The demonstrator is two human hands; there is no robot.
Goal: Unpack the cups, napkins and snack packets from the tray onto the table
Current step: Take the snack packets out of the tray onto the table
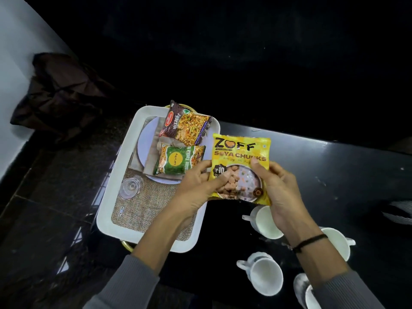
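Note:
Both hands hold a yellow soya chunks packet [242, 157] in the air over the black table [334, 170], just right of the white tray [107, 215]. My left hand [196, 186] grips its lower left edge and my right hand [276, 188] pinches its right side. In the tray lie a brown mixture packet [185, 126] and a green snack packet [178, 160], resting on folded napkins [147, 141] and a burlap mat. A clear glass [130, 188] lies on the mat. Several white cups [265, 275] stand on the table near my right arm.
A dark crumpled cloth [60, 94] lies at the far left by the white wall. The tray sits on a gold-rimmed stand over a dark stone floor [44, 219]. The far side of the scene is black and unlit.

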